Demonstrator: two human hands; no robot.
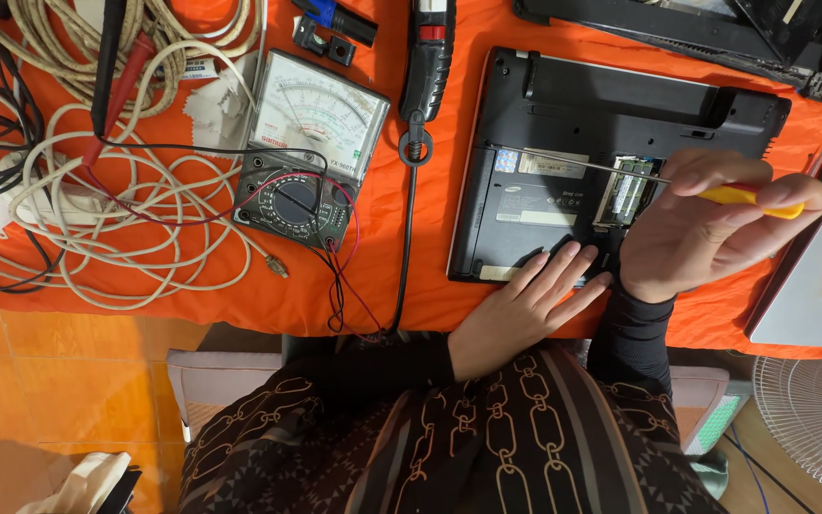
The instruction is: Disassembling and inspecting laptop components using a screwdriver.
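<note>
Laptop (563, 162), black and turned bottom-up, lies on the orange cloth (430, 295), its near edge close to the table edge. The open bay (628, 190) in its underside holds a green memory module. The left hand (525, 305) rests flat, fingers spread, on the laptop's near edge. The right hand (715, 224) is closed around a yellow-handled screwdriver (749, 197); its thin shaft reaches left across the bay. A multimeter (311, 152) and coiled cables (116, 190) fill the cloth on the left; a silver laptop (806, 305) lies close on the right.
</note>
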